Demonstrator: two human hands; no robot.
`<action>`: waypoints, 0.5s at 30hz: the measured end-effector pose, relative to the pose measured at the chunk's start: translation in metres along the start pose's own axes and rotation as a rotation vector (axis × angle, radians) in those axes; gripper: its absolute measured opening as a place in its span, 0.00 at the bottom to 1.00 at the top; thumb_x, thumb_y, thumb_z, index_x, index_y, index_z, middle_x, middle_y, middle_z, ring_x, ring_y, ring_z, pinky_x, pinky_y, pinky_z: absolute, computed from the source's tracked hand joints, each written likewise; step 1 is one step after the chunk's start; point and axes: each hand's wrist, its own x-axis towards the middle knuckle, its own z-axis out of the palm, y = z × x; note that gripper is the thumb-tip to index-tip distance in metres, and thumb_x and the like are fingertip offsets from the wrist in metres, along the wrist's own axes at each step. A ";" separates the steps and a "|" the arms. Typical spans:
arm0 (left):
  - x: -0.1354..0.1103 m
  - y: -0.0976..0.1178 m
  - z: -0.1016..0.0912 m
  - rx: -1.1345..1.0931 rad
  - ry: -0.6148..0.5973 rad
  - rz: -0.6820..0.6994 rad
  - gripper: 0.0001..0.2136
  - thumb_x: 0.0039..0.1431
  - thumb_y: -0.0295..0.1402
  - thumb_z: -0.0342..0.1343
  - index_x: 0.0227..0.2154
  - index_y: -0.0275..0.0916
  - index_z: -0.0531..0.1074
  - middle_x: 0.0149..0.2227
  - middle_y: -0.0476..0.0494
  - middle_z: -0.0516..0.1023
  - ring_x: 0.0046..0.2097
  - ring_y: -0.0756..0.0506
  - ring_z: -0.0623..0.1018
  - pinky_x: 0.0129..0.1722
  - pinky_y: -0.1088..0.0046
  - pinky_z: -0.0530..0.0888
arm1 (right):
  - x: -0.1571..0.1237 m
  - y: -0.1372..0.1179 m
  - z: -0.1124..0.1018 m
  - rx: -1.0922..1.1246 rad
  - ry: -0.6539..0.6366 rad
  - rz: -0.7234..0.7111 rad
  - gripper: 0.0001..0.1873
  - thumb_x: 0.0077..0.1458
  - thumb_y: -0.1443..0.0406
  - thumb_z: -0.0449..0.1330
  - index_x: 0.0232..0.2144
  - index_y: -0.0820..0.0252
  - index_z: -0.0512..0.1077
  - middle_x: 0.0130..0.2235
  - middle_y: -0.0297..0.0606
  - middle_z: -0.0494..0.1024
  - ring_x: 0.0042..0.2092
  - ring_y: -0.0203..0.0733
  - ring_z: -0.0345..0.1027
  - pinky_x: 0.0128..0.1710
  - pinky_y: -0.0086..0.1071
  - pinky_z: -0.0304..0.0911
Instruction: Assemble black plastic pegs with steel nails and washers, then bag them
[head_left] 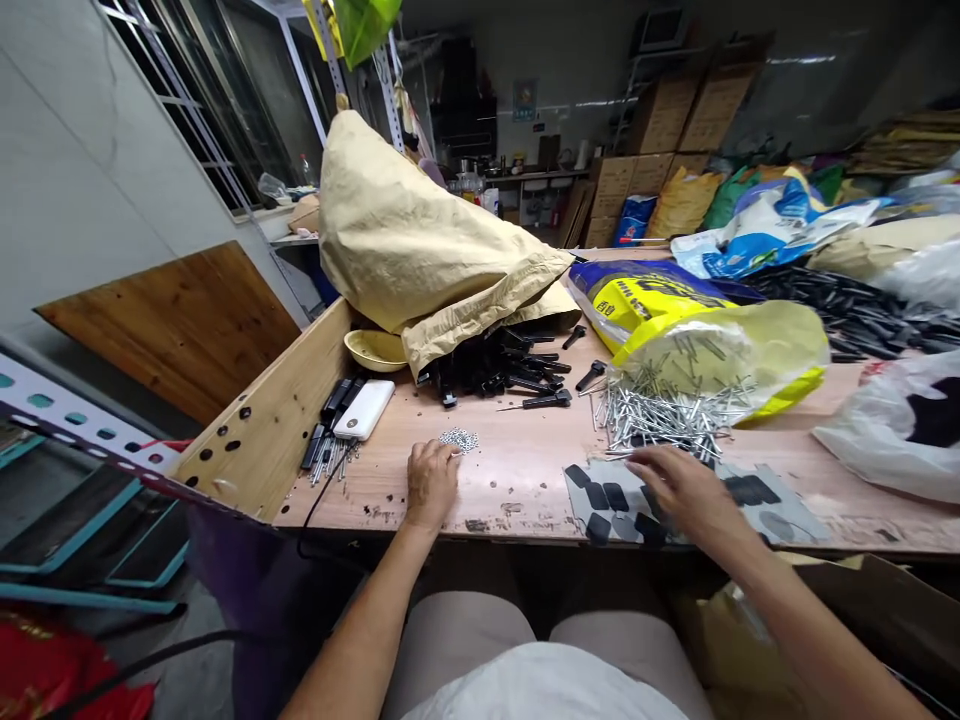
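My left hand (430, 484) rests on the wooden workbench (517, 470), fingers curled at the edge of a small heap of tiny silver parts (458, 438); whether it pinches one I cannot see. My right hand (679, 483) lies flat with fingers stretched over a grey mat with black patches (607, 495), its fingertips at the near edge of a pile of silver metal pins (660, 415). Beyond the pins, a yellow plastic bag (739, 350) spills more of them. Black plastic handles (499, 368) pour out of a large tan paper sack (420, 240).
A white power bank (364, 409) and some black parts lie at the bench's left wall, near a yellow bowl (375, 349). White plastic bags (900, 425) sit at the right; more black parts, sacks and cardboard boxes fill the back. My lap is below the bench edge.
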 end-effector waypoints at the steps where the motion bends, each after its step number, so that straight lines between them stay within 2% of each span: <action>1: 0.001 0.002 0.001 0.018 -0.007 0.002 0.08 0.59 0.28 0.53 0.33 0.42 0.77 0.36 0.41 0.78 0.42 0.39 0.70 0.45 0.62 0.65 | 0.021 -0.014 0.012 -0.006 -0.035 -0.073 0.16 0.62 0.53 0.51 0.37 0.54 0.73 0.40 0.42 0.77 0.43 0.48 0.70 0.45 0.41 0.63; 5: 0.005 0.007 0.004 0.081 -0.023 -0.003 0.06 0.59 0.31 0.55 0.30 0.43 0.76 0.34 0.41 0.76 0.41 0.38 0.68 0.42 0.62 0.64 | 0.091 -0.051 0.061 -0.163 -0.119 -0.226 0.12 0.62 0.61 0.54 0.43 0.56 0.74 0.43 0.44 0.75 0.44 0.50 0.65 0.46 0.40 0.59; 8: 0.007 0.007 0.005 0.075 -0.027 0.000 0.06 0.59 0.31 0.55 0.29 0.42 0.75 0.33 0.41 0.75 0.40 0.38 0.68 0.41 0.62 0.63 | 0.123 -0.065 0.091 -0.259 -0.136 -0.246 0.13 0.59 0.64 0.58 0.47 0.56 0.74 0.46 0.46 0.73 0.47 0.51 0.62 0.46 0.40 0.56; 12: 0.005 0.006 0.004 -0.009 -0.001 -0.011 0.05 0.58 0.29 0.54 0.28 0.42 0.74 0.33 0.41 0.75 0.40 0.38 0.68 0.41 0.62 0.64 | 0.137 -0.072 0.114 -0.260 -0.122 -0.240 0.08 0.59 0.62 0.59 0.40 0.57 0.75 0.45 0.48 0.72 0.49 0.55 0.57 0.45 0.42 0.53; 15: 0.003 0.010 0.002 -0.221 0.065 -0.101 0.05 0.57 0.29 0.55 0.27 0.42 0.73 0.32 0.42 0.75 0.40 0.39 0.70 0.44 0.62 0.65 | 0.130 -0.073 0.119 -0.220 -0.142 -0.278 0.07 0.61 0.64 0.56 0.35 0.59 0.73 0.41 0.47 0.74 0.48 0.53 0.58 0.46 0.43 0.52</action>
